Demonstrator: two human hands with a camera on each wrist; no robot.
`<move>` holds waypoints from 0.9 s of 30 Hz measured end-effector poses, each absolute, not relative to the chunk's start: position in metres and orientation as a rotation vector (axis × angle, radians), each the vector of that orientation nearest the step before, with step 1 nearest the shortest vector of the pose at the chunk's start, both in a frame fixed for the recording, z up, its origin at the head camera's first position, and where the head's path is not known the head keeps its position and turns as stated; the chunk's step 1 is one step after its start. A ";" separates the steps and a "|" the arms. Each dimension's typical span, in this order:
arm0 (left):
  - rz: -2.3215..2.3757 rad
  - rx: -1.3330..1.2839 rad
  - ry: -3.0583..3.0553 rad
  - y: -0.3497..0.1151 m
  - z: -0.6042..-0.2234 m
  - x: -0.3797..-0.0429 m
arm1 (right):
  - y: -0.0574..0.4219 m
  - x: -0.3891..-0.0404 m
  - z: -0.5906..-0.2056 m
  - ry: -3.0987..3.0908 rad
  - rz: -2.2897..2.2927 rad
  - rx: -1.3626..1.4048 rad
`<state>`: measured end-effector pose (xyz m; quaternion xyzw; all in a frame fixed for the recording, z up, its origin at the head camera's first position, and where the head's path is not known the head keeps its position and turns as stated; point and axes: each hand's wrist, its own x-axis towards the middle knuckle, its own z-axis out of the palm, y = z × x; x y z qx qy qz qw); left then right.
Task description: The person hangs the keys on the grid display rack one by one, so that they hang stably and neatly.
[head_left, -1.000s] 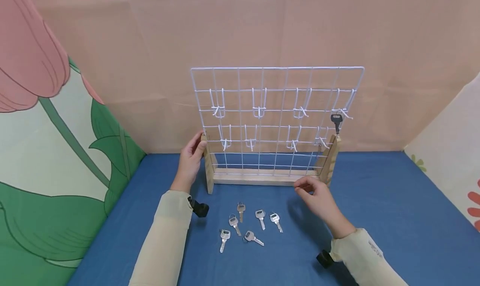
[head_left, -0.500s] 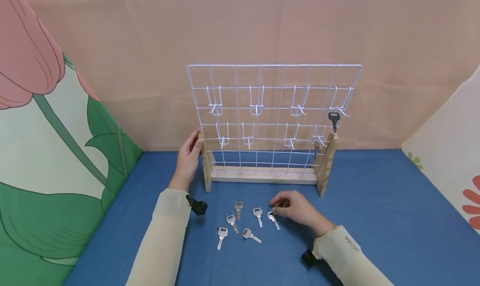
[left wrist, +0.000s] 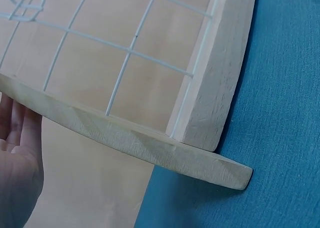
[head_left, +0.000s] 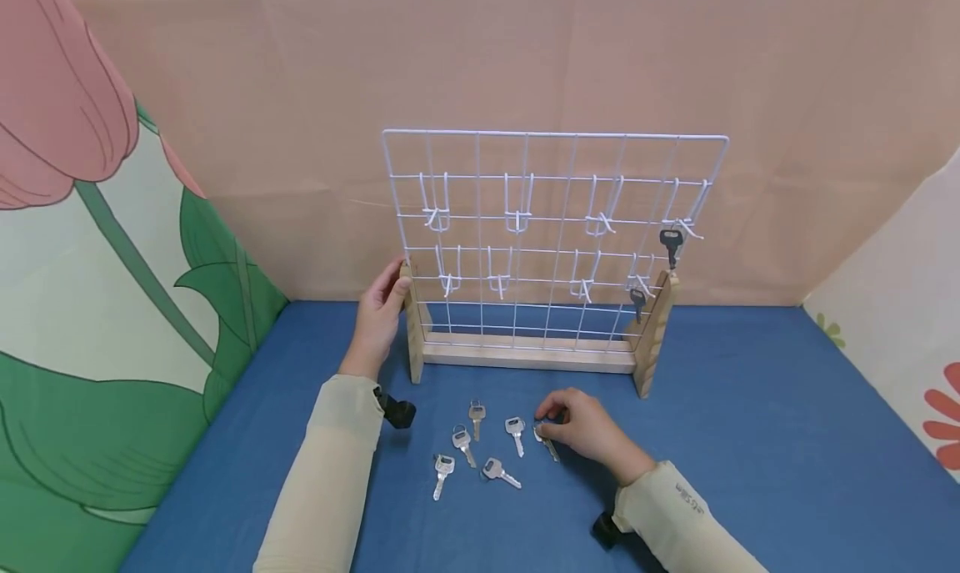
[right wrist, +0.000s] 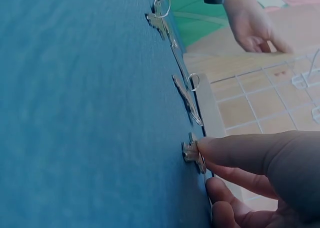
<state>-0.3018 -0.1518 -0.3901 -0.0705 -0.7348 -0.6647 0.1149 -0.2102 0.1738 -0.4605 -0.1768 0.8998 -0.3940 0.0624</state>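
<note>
A white wire grid rack with hooks point(head_left: 555, 178) stands upright on a wooden base point(head_left: 525, 356). My left hand point(head_left: 375, 319) grips the top of its left wooden side post point(head_left: 413, 331); in the left wrist view the fingers point(left wrist: 31, 130) reach behind that post. With thumb and fingertips my right hand point(head_left: 588, 431) pinches the head of a silver key point(right wrist: 195, 153) lying on the blue cloth. The fingers partly cover that key. One dark-headed key point(head_left: 671, 243) hangs from the upper right hook, another dark key point(head_left: 637, 302) from the lower right hook.
Several silver keys lie left of my right hand, among them an upright-lying key point(head_left: 514, 431), a slanted key point(head_left: 500, 471) and a ringed key point(head_left: 462, 446). Blue cloth point(head_left: 750, 423) covers the table. A plain backdrop point(head_left: 300, 139) rises behind the rack.
My right hand has moved left and toward me, from in front of the rack's base to the rightmost silver key, and its fingers have taken hold there. My left hand stays on the post.
</note>
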 end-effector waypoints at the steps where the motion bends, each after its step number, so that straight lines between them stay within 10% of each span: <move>1: -1.953 -0.205 -2.153 -0.152 -0.390 -0.301 | 0.172 -0.210 -0.460 2.722 -1.193 -0.514; 27: -1.987 -0.179 -2.157 -0.152 -0.383 -0.299 | 0.169 -0.209 -0.460 2.709 -1.202 -0.523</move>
